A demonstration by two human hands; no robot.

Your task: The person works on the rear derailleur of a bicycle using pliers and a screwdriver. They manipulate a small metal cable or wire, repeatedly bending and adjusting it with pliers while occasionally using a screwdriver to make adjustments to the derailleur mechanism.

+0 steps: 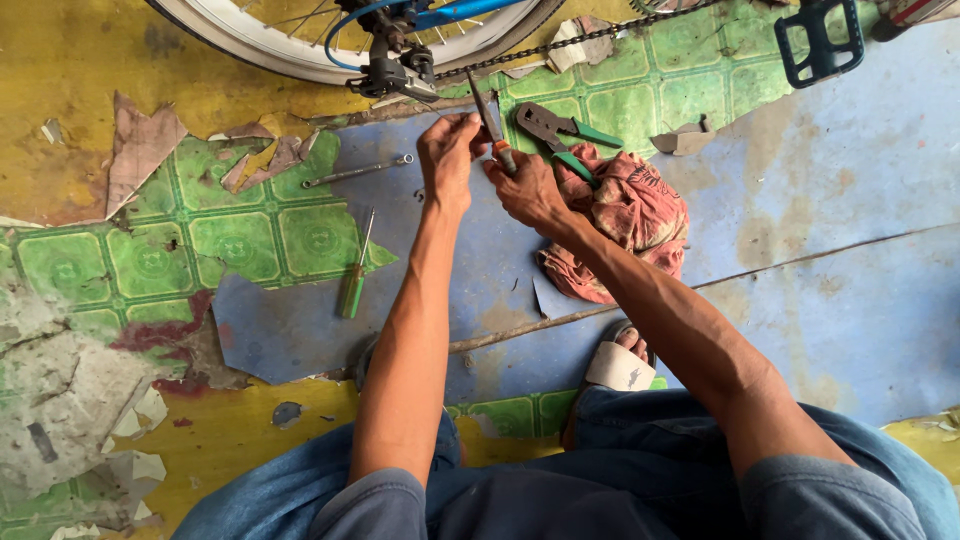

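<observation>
My right hand [525, 190] grips orange-handled long-nose pliers [490, 122] whose jaws point up toward the bicycle's rear derailleur [392, 68]. My left hand [448, 150] is closed beside the pliers' jaws; a thin cable may be pinched in its fingers, too fine to be sure. The bicycle wheel [300, 55] and chain [590, 38] lie along the top edge.
Green-handled pliers [560, 130] rest on a red patterned rag [630, 215]. A green-handled screwdriver [355, 270] and a metal wrench [358, 172] lie on the torn green and blue floor covering to the left. A black pedal [820, 40] is at the top right. My sandalled foot [620, 365] is below.
</observation>
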